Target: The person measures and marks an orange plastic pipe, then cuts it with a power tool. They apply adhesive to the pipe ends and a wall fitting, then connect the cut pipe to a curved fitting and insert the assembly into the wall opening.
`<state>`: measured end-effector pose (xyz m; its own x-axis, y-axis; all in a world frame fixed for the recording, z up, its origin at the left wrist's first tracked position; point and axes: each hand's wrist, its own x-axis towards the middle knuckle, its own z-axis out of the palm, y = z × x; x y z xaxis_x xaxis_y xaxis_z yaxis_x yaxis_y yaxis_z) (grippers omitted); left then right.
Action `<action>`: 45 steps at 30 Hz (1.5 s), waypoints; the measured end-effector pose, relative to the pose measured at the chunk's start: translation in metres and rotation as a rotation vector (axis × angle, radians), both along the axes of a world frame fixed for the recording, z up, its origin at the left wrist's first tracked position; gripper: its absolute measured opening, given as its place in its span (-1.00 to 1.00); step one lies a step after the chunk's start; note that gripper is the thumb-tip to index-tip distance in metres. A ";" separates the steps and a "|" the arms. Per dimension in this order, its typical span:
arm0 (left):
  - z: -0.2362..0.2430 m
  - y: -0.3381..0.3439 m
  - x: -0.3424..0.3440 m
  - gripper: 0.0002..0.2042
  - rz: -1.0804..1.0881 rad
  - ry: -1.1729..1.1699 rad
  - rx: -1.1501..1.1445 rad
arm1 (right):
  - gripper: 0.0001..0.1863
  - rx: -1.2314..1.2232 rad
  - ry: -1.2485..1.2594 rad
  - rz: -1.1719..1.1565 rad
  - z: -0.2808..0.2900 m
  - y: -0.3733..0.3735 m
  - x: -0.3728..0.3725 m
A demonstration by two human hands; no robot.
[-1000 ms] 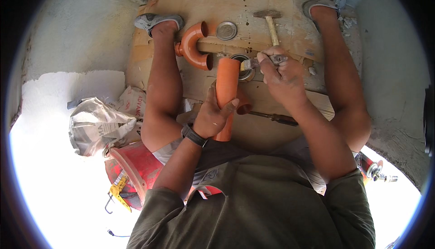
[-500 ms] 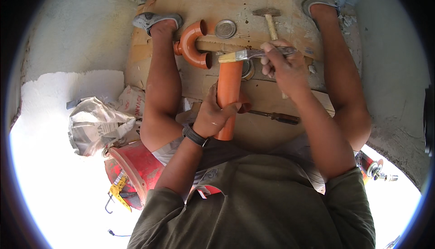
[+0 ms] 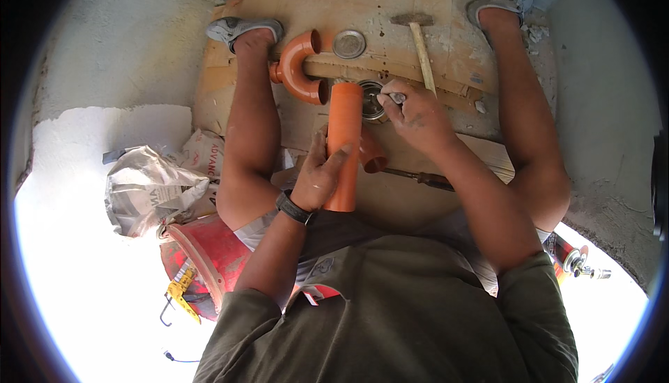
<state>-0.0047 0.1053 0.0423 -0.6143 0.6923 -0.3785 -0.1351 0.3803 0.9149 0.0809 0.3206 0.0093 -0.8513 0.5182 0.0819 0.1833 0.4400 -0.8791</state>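
My left hand (image 3: 322,177) is wrapped round an orange plastic pipe (image 3: 344,121), which stands tilted between my legs. Beside its middle shows a short orange socket (image 3: 373,155); whether it is joined to the pipe I cannot tell. In my closed right hand (image 3: 418,115) is a paintbrush, seen mainly by its handle end (image 3: 397,97). Most of the brush is hidden, its bristles perhaps behind the pipe's top. Just beyond that hand sits an open round tin (image 3: 371,98), partly covered by pipe and fingers.
An orange U-shaped pipe bend (image 3: 296,69) and a round lid (image 3: 348,44) lie on the cardboard (image 3: 327,0). A hammer (image 3: 421,52) is farther right, a screwdriver (image 3: 425,179) nearer. At left are a crumpled bag (image 3: 157,191) and a red bucket (image 3: 216,250) with a yellow tool (image 3: 181,287).
My right hand has come lower and left, turning the brush from across the pipe's top until mostly its handle end shows. The pipe has shifted slightly left; the tin is more visible.
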 end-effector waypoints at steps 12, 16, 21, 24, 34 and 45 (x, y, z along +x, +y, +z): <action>-0.017 0.001 0.001 -0.17 -0.071 0.020 0.041 | -0.74 -0.078 0.058 -0.128 0.057 0.007 0.012; -0.012 0.003 0.005 -0.20 -0.136 0.080 -0.038 | -0.75 -0.071 0.135 -0.131 0.071 0.003 0.008; -0.012 0.005 0.005 -0.15 -0.104 0.049 0.019 | -0.74 -0.367 0.198 -0.175 0.055 0.003 -0.004; -0.013 0.002 0.001 -0.14 -0.098 0.048 0.027 | -0.73 -0.646 0.128 -0.245 0.041 0.015 0.005; -0.006 -0.001 -0.003 -0.25 0.037 -0.067 0.073 | -0.69 -0.132 0.022 -0.148 0.000 0.008 0.010; -0.008 -0.005 0.001 -0.28 -0.098 0.076 -0.020 | -0.74 -0.125 0.060 -0.160 0.036 0.004 0.014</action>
